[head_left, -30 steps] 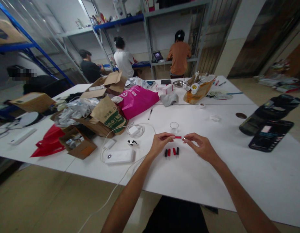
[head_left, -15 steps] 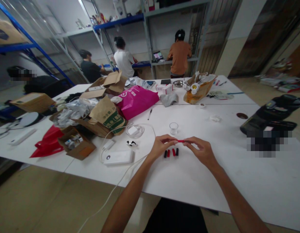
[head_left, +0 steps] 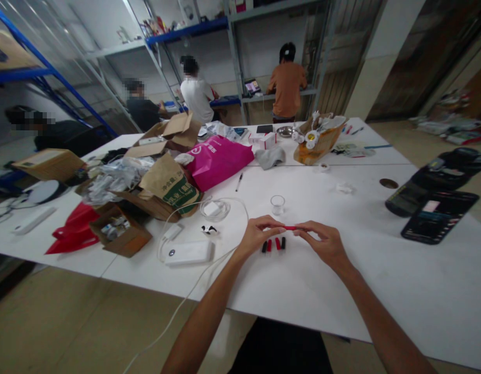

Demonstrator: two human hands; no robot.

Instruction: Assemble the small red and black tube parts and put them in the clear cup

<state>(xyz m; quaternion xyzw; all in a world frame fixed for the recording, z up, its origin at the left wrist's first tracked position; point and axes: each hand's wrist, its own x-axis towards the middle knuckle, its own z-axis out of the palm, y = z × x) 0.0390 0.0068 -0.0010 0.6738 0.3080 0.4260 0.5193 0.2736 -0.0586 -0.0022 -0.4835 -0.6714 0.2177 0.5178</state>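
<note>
A small red stick-like piece (head_left: 290, 228) is held level between my two hands above the white table (head_left: 322, 296). My left hand (head_left: 259, 232) pinches its left end, and my right hand (head_left: 322, 240) pinches the right end, which looks darker. Just below the fingers, several short red and black pieces lie in a row, among them a red piece (head_left: 278, 243) and a black piece (head_left: 283, 243). A clear glass cup (head_left: 278, 204) stands right behind my hands.
A white power bank (head_left: 189, 252) with cables lies to the left, near an open small carton (head_left: 121, 231). Further back are a magenta bag (head_left: 221, 161) and a pen (head_left: 239, 182). A phone (head_left: 439, 217) leans at the right. Several people sit beyond the table.
The camera view has shifted slightly. Both hands keep the same hold on the red piece. The phone's screen at the right is now visible where it was blurred out before.
</note>
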